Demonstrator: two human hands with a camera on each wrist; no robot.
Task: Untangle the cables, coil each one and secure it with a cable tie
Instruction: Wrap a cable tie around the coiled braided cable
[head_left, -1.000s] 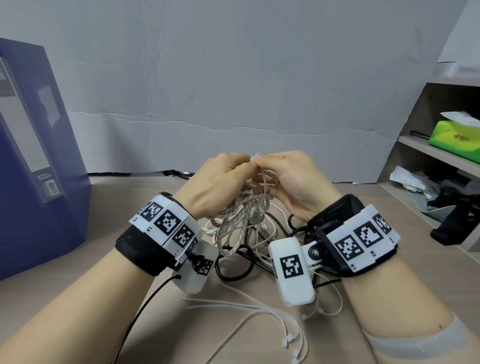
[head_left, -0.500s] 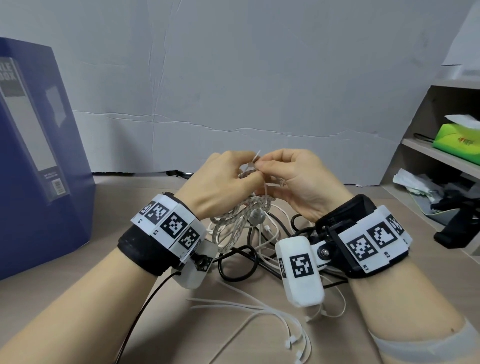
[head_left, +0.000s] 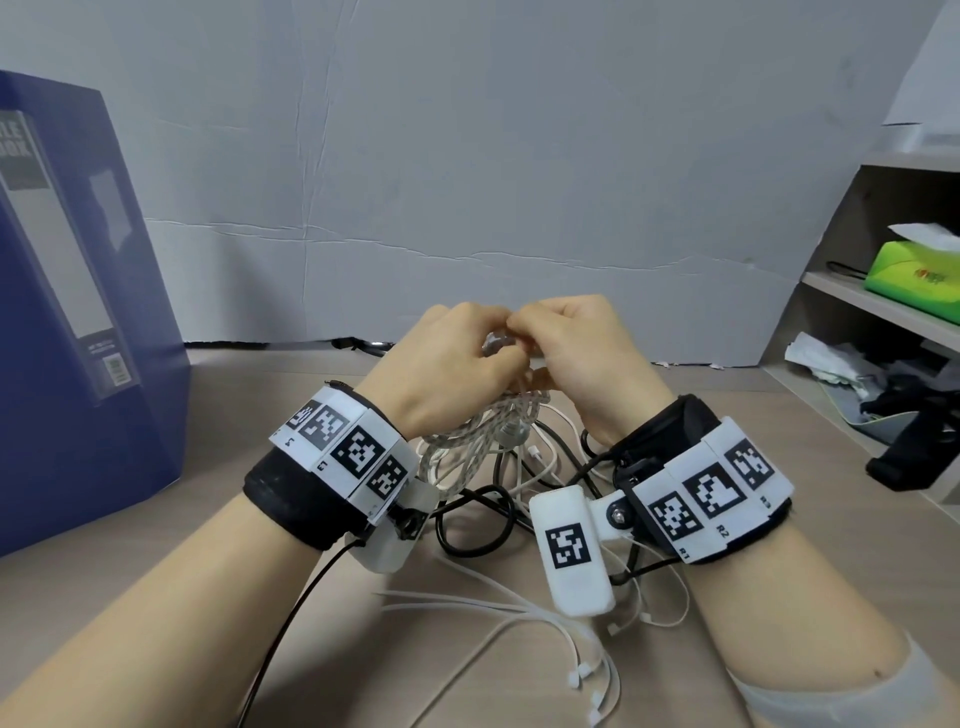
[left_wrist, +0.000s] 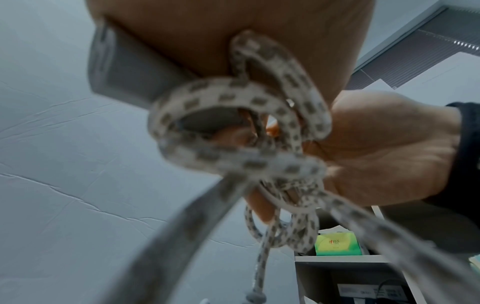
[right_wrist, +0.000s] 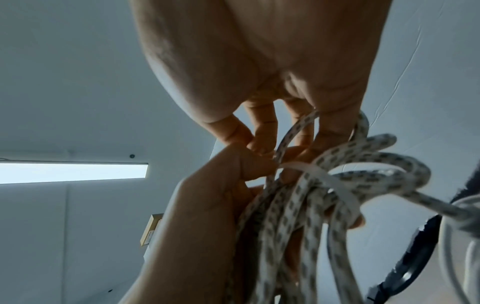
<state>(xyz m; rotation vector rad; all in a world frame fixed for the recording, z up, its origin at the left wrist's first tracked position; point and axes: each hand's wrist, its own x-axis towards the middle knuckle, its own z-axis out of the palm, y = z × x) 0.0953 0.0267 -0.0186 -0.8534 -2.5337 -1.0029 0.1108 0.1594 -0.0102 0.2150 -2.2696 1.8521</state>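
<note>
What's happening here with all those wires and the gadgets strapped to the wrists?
A person is tidying cables. Both hands, left hand and right hand, are raised over the wooden desk, gripping a coiled speckled braided cable while a white cable tie is looped round the bundle. A black cable and white cables still lie tangled below, with spare cable ties in front. The wrist bands carry cameras.
</note>
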